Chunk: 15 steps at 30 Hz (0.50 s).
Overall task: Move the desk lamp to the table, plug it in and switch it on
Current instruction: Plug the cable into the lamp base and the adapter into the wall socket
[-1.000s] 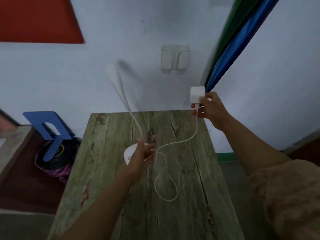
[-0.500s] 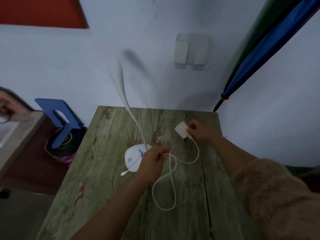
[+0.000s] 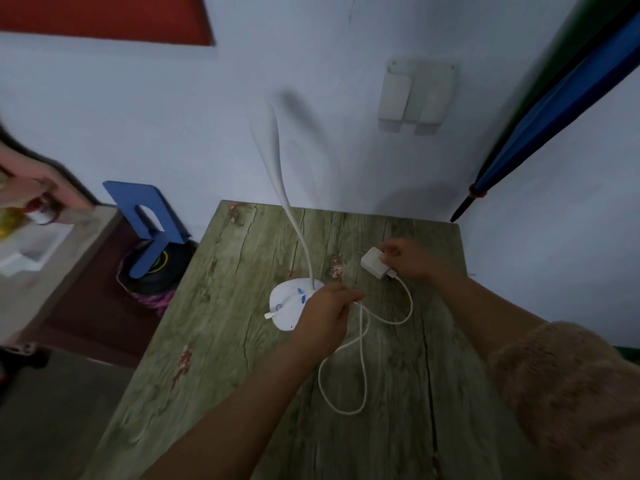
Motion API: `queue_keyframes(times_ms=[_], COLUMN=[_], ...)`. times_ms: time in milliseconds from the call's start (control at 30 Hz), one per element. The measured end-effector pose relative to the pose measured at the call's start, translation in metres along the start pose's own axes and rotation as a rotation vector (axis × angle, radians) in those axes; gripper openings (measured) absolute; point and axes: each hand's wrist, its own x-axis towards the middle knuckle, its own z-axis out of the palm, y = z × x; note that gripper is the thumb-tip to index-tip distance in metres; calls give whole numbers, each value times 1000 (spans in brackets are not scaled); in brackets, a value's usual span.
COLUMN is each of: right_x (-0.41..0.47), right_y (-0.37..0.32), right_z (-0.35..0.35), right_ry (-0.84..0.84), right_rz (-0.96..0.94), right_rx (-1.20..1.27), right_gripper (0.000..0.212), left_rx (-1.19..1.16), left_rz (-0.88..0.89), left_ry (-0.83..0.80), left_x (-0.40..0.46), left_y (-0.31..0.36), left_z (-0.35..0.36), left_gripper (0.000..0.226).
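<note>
The white desk lamp [image 3: 285,304] stands on the green wooden table [image 3: 225,323], its thin neck curving up toward the wall. Over the right side of the lamp's base, my left hand [image 3: 327,315] is closed on the white cable [image 3: 360,344], which loops toward the table's near side. My right hand [image 3: 414,259] holds the white plug adapter [image 3: 374,263] just above the table, prongs pointing up and left. A white wall socket [image 3: 417,93] sits on the wall above the table.
A blue umbrella [image 3: 540,123] leans in the right corner. To the left stand a blue bookend [image 3: 145,220] on a dark low surface, coiled cords [image 3: 156,271], and a beige counter [image 3: 41,268] with a white tray and bottles.
My right hand has brought the plug adapter down from beside the wall to just above the table. My left hand has closed on the cable by the lamp base.
</note>
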Motion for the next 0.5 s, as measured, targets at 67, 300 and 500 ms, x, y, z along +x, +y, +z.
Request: queue_keyframes(times_ms=[67, 300, 500], right_x=[-13, -74, -88], right_y=[-11, -52, -84], right_z=[-11, -8, 41], right_ry=[-2, -259, -582], right_rz=[-60, -11, 146], right_rx=[39, 202, 479], right_gripper=[24, 27, 48], left_rx=[52, 329, 448], left_rz=[58, 416, 748], left_ry=[-9, -114, -218], left_x=[-9, -61, -88], left_y=[0, -3, 3], left_z=[-8, -34, -35], left_gripper=[33, 43, 19])
